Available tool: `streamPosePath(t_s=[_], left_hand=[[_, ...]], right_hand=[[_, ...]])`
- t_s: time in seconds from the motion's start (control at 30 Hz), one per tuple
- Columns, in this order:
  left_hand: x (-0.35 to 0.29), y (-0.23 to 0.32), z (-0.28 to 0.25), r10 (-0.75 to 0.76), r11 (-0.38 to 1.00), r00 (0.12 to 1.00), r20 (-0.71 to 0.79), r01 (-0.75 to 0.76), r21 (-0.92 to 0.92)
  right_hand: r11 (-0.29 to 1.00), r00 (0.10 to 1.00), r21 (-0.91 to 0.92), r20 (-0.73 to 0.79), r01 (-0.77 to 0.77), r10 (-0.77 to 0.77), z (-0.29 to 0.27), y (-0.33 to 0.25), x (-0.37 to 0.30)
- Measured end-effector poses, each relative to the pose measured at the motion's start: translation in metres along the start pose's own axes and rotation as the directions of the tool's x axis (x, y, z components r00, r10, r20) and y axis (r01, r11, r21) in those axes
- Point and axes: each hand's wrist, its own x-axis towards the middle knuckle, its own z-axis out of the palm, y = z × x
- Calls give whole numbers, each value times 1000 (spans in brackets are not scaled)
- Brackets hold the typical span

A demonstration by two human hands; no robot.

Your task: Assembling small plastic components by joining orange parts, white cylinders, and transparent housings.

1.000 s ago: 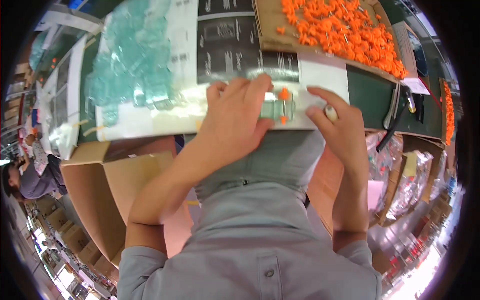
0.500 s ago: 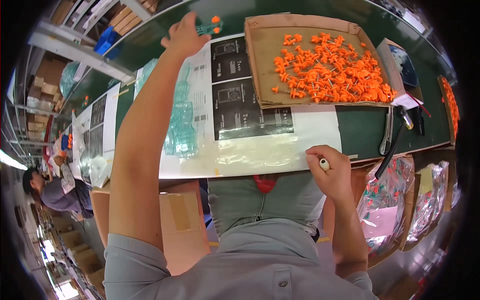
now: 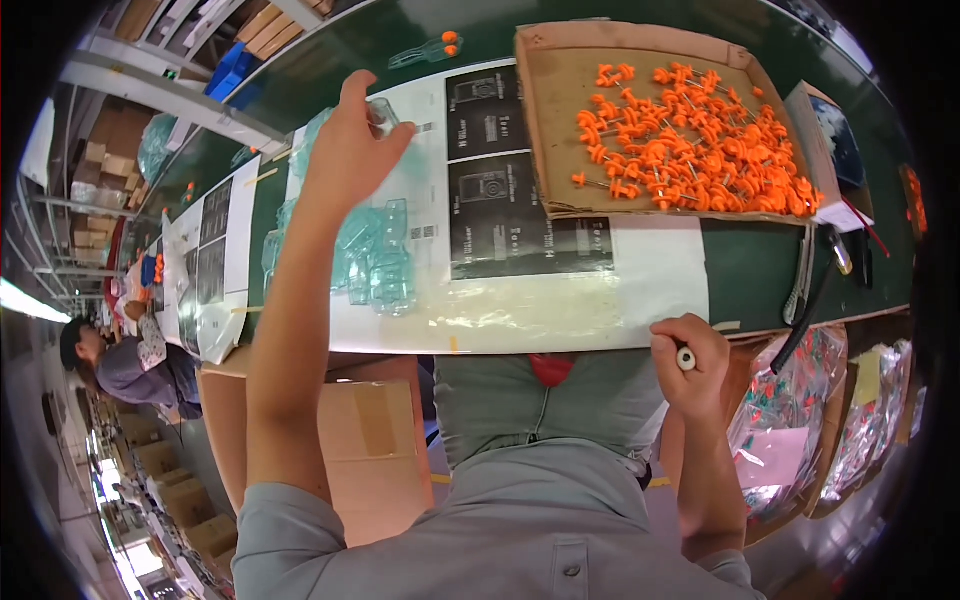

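Note:
My left hand [image 3: 352,150] reaches over a pile of clear teal plastic pieces [image 3: 378,255], thumb and forefinger spread apart around one clear piece [image 3: 382,115]. No grip on it shows. Beyond the hand, a teal plastic piece [image 3: 412,56] with two orange parts [image 3: 450,44] lies on the green tabletop. Near the front edge, my right hand [image 3: 697,372] is closed around a pale round-ended tool handle [image 3: 685,358]; the rest of that tool is hidden in the fist.
A shallow cardboard tray [image 3: 550,120] holds many orange push-in parts with metal pins. Printed sheets [image 3: 490,190] lie under it. To the right are a small box [image 3: 850,205], a utility knife [image 3: 800,275] and a black-handled tool [image 3: 795,335]. Cartons of bagged goods [image 3: 785,430] stand below.
My left hand has left the orange-tipped teal piece on the far tabletop and come back nearer, over the teal pile. My right hand keeps its hold; the whole view has shifted slightly.

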Motion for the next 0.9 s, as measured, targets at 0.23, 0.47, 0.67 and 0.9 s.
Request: streamPosePath(t_s=[0.23,0.47,0.67,0.9], left_hand=[[-95,20,17,335,856,942,-7,-307,-416],[-139,44,68,365,930,930,37,-363,-49],[-148,47,83,380,924,921,-86,-382,1],[-196,91,86,479,829,878,-26,-462,-316]], right_hand=[[991,998,-128,-61,-29,21,4,1,-10],[992,999,-121,-37,-33,28,3,21,-17],[980,998,-198,-66,-23,10,10,23,-23],[968,952,207,-238,-143,191,-6,47,-14]])
